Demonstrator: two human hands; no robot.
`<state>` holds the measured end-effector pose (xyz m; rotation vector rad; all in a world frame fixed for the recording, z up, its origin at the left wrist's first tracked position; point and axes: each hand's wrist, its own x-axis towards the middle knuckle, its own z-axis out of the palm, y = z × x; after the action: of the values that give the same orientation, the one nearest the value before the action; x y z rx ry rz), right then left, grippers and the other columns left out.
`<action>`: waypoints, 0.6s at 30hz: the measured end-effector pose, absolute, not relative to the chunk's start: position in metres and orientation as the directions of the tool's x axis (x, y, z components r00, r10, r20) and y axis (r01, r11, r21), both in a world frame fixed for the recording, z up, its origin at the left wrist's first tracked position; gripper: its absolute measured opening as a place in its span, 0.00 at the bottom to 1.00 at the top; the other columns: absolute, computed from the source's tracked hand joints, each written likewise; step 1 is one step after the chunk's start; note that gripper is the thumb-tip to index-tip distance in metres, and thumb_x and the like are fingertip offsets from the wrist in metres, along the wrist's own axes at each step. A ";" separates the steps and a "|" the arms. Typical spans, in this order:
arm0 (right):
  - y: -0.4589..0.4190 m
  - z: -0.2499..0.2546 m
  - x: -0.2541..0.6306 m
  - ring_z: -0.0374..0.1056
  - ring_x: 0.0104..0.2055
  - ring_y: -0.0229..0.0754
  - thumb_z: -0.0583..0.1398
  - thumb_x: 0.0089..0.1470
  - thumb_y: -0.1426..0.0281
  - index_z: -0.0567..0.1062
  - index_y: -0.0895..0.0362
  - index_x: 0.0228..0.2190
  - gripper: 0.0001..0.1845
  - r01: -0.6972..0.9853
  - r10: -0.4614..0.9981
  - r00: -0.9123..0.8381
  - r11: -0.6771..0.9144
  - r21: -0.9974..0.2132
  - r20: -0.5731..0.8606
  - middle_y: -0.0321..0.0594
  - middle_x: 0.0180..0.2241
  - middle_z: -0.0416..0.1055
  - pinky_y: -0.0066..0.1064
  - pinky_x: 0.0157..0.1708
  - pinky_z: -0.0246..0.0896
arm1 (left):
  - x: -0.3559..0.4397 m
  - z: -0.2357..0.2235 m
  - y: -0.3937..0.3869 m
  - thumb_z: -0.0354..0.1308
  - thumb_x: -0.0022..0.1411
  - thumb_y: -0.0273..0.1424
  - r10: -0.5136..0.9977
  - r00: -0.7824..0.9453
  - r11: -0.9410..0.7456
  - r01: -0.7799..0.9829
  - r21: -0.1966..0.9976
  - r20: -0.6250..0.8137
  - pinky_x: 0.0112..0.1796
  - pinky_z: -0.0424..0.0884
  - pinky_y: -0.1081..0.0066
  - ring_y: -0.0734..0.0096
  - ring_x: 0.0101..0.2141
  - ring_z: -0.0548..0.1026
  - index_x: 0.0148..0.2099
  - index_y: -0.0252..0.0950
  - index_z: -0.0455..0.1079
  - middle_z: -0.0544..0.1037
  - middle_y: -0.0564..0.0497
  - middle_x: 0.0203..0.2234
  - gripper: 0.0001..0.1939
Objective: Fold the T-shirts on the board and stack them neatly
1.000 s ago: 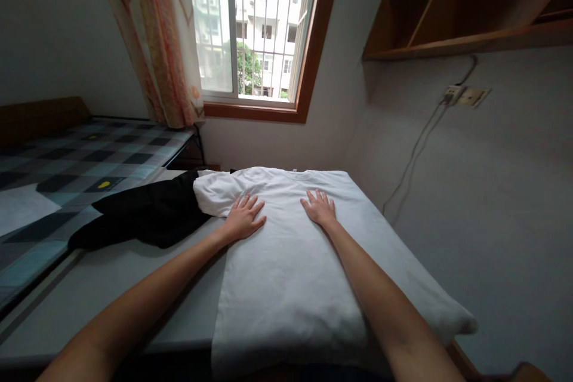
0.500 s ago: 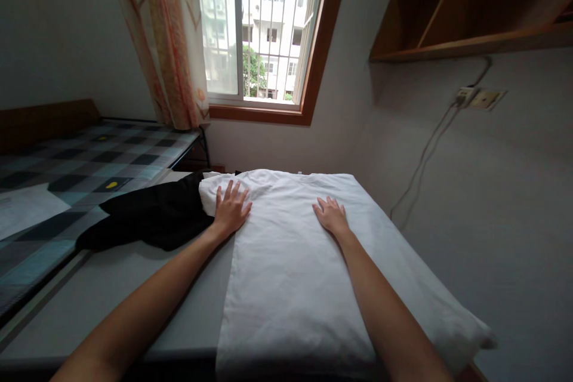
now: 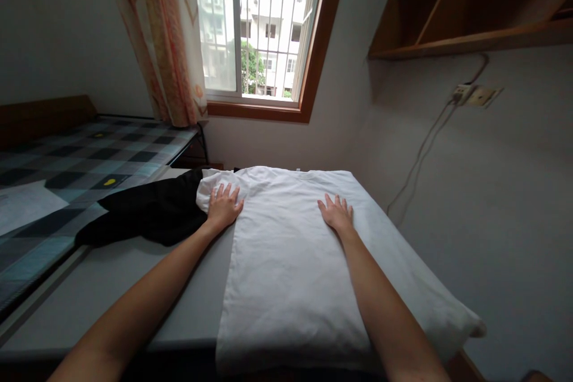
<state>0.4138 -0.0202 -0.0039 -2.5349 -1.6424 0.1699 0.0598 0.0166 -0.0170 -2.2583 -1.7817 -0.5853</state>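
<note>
A white T-shirt [image 3: 286, 262] lies spread on a pale table [image 3: 179, 298], its lower end hanging over the near edge. My left hand [image 3: 224, 205] rests flat with fingers spread on the shirt's left sleeve. On the chest area of the shirt, to the right, lies my right hand [image 3: 337, 213], palm down with its fingers apart. Neither hand grips the cloth. A black garment [image 3: 152, 209] lies crumpled just left of my left hand, touching the white sleeve.
At the left stands a bed with a checked mattress [image 3: 134, 143] and a sheet of paper [image 3: 27, 206] on it. A curtain [image 3: 174, 71] hangs beside the barred window. To the right are a wall shelf [image 3: 447, 42] and a socket with cords [image 3: 477, 95].
My left hand has slid slightly left on the sleeve, and my right hand has shifted a little to the right. The shirt stays spread in place.
</note>
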 end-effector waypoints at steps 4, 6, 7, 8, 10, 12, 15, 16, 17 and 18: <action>-0.020 -0.004 0.414 0.36 0.70 0.56 0.40 0.63 0.49 0.51 0.50 0.67 0.36 0.907 0.918 0.394 -0.395 -0.145 -0.039 0.48 0.69 0.41 0.52 0.64 0.31 | 0.060 -0.017 0.016 0.48 0.65 0.40 0.884 0.191 -0.249 0.965 0.082 0.427 0.61 0.49 0.48 0.48 0.63 0.57 0.62 0.39 0.65 0.65 0.42 0.62 0.26; -0.020 -0.004 0.415 0.36 0.70 0.56 0.40 0.63 0.49 0.52 0.50 0.67 0.36 0.907 0.918 0.395 -0.396 -0.145 -0.038 0.48 0.69 0.42 0.52 0.64 0.31 | 0.060 -0.016 0.016 0.48 0.65 0.40 0.884 0.192 -0.249 0.965 0.082 0.427 0.61 0.49 0.48 0.48 0.63 0.58 0.62 0.39 0.65 0.65 0.42 0.62 0.26; -0.020 -0.004 0.415 0.36 0.70 0.56 0.41 0.63 0.50 0.52 0.50 0.67 0.35 0.906 0.918 0.395 -0.396 -0.145 -0.038 0.48 0.69 0.42 0.52 0.64 0.31 | 0.060 -0.016 0.015 0.48 0.65 0.40 0.884 0.192 -0.249 0.965 0.081 0.427 0.61 0.50 0.48 0.48 0.62 0.58 0.62 0.39 0.65 0.65 0.42 0.62 0.26; -0.020 -0.005 0.415 0.36 0.70 0.56 0.41 0.63 0.50 0.52 0.50 0.67 0.35 0.906 0.918 0.395 -0.397 -0.146 -0.039 0.48 0.69 0.42 0.51 0.64 0.31 | 0.060 -0.016 0.015 0.48 0.65 0.40 0.883 0.193 -0.250 0.965 0.079 0.427 0.61 0.50 0.48 0.48 0.62 0.58 0.62 0.39 0.65 0.65 0.42 0.62 0.26; -0.019 -0.005 0.415 0.36 0.70 0.57 0.41 0.63 0.50 0.53 0.50 0.66 0.35 0.907 0.918 0.395 -0.396 -0.146 -0.037 0.48 0.69 0.42 0.52 0.64 0.31 | 0.061 -0.017 0.014 0.47 0.66 0.40 0.883 0.198 -0.251 0.965 0.073 0.426 0.61 0.50 0.48 0.47 0.62 0.58 0.62 0.38 0.65 0.65 0.41 0.62 0.26; -0.019 -0.005 0.415 0.36 0.70 0.57 0.42 0.63 0.50 0.53 0.50 0.66 0.35 0.907 0.918 0.395 -0.395 -0.147 -0.032 0.48 0.69 0.42 0.52 0.64 0.31 | 0.061 -0.016 0.016 0.47 0.66 0.40 0.886 0.202 -0.253 0.965 0.071 0.417 0.61 0.50 0.47 0.47 0.63 0.58 0.62 0.37 0.65 0.65 0.40 0.62 0.26; -0.020 -0.004 0.415 0.37 0.70 0.57 0.42 0.63 0.50 0.53 0.49 0.66 0.35 0.906 0.918 0.397 -0.396 -0.147 -0.029 0.48 0.69 0.43 0.52 0.64 0.32 | 0.055 -0.012 0.020 0.47 0.66 0.40 0.910 0.225 -0.276 0.955 0.103 0.349 0.61 0.51 0.48 0.47 0.63 0.58 0.62 0.36 0.65 0.64 0.40 0.62 0.25; -0.020 -0.004 0.415 0.37 0.70 0.57 0.42 0.63 0.49 0.54 0.49 0.66 0.35 0.906 0.918 0.396 -0.395 -0.149 -0.028 0.48 0.69 0.43 0.52 0.64 0.32 | 0.051 -0.009 0.021 0.48 0.66 0.40 0.914 0.247 -0.300 0.946 0.126 0.321 0.61 0.52 0.49 0.48 0.63 0.58 0.61 0.36 0.66 0.64 0.39 0.62 0.25; -0.020 -0.004 0.415 0.37 0.70 0.57 0.42 0.63 0.49 0.54 0.49 0.66 0.35 0.906 0.918 0.395 -0.395 -0.150 -0.028 0.48 0.69 0.43 0.52 0.64 0.32 | 0.044 -0.005 0.021 0.48 0.66 0.40 0.909 0.275 -0.333 0.931 0.150 0.313 0.61 0.53 0.51 0.49 0.63 0.58 0.60 0.35 0.65 0.64 0.39 0.62 0.24; -0.020 -0.004 0.415 0.37 0.70 0.57 0.42 0.63 0.49 0.54 0.49 0.66 0.35 0.906 0.918 0.395 -0.395 -0.151 -0.029 0.48 0.69 0.43 0.52 0.64 0.32 | 0.035 0.000 0.021 0.49 0.66 0.39 0.894 0.308 -0.375 0.912 0.166 0.326 0.61 0.54 0.53 0.51 0.63 0.57 0.61 0.35 0.64 0.62 0.39 0.63 0.25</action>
<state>0.4149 -0.0198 -0.0041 -2.5295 -1.6610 0.1629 0.0355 0.0212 -0.0001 -2.5001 -1.7273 -0.5700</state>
